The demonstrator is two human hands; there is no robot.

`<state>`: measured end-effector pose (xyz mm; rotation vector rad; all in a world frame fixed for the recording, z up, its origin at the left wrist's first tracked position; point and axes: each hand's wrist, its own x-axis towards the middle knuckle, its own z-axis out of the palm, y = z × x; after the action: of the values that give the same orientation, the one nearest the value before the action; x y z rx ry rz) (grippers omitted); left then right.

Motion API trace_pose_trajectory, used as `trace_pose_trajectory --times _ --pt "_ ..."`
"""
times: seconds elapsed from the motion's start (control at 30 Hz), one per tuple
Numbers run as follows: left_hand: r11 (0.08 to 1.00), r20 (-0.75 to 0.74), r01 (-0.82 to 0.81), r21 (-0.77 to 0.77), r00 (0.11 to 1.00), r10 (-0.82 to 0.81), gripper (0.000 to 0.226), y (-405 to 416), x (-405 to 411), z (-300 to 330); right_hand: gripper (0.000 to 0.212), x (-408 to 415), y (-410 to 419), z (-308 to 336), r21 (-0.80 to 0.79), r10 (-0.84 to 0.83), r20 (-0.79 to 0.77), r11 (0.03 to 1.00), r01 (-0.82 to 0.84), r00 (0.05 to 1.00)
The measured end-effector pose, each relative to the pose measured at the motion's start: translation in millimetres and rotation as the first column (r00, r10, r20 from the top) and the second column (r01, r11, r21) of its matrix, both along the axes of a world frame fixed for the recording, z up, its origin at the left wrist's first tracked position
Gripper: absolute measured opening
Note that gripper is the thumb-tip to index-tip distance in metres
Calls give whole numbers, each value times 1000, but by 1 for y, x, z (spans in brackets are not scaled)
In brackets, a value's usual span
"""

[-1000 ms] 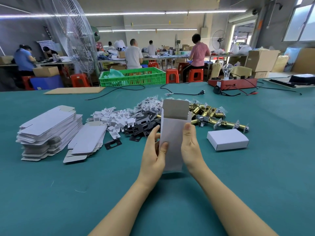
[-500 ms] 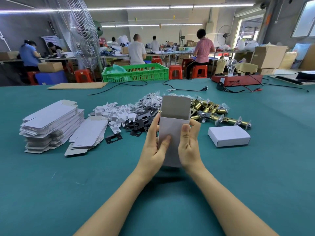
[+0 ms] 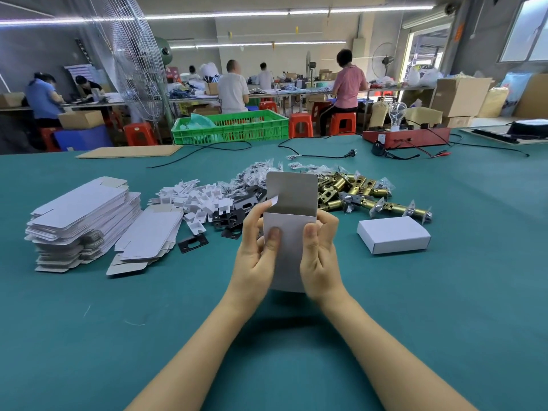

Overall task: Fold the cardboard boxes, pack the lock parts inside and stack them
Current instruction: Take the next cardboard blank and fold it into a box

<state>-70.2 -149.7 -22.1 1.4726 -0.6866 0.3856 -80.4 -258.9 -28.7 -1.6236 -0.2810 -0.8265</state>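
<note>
Both hands grip a small white cardboard box (image 3: pixel 289 250) upright above the green surface (image 3: pixel 444 292): left hand (image 3: pixel 256 256) and right hand (image 3: pixel 321 256) clasp its sides, thumbs pressed on the front, likely steadying it so the open top flap stays clear for loading brass lock latches (image 3: pixel 355 192) lying just beyond the hands.

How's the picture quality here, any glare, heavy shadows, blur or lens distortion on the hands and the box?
Head view: even light from ceiling tubes, no glare on the white box; a soft shadow lies on the green table under the left hand and right hand; hands and box are sharp; wide-angle bending shows at the edges, where the table's far rim curves.
</note>
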Motion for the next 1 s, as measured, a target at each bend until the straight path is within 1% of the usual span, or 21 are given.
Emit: trace_pose_trajectory --times 0.1,0.17,0.23,0.3,0.37,0.53,0.57,0.67,0.8,0.9,1.0 --pt "1000 -31 -6 -16 1000 6 33 -1 -3 3 54 1 -1 1 22 -25 17 999 25 1000" --pt "1000 -21 -21 -7 1000 21 30 -1 -4 3 52 2 0 2 60 -25 36 998 23 999" --pt "999 -6 -50 9 999 50 28 0 -5 2 50 0 1 3 83 -62 69 995 56 996" --pt "996 15 -82 24 997 82 27 1 -4 -1 45 -3 3 6 57 -109 92 993 104 990" --pt "995 23 -99 31 995 99 27 1 -4 -2 47 -4 5 8 37 -139 101 990 136 985" --pt "994 9 -111 20 994 111 28 0 -3 -1 27 -3 2 5 -14 -144 210 989 150 967" --pt "993 11 -119 24 993 119 31 0 -3 -1 29 -3 2 5 -26 -153 219 986 163 964" --pt "991 30 -134 30 991 133 33 2 -4 1 29 -2 2 3 -23 -159 209 986 167 965" --pt "991 55 -133 30 990 131 31 2 -8 2 21 -3 3 5 31 -163 204 987 160 965" --pt "993 55 -114 44 992 111 31 1 -10 3 15 -2 1 12 77 -125 156 990 114 980" --pt "993 43 -109 43 993 107 39 1 -10 3 18 0 -2 17 128 -109 115 987 94 987"
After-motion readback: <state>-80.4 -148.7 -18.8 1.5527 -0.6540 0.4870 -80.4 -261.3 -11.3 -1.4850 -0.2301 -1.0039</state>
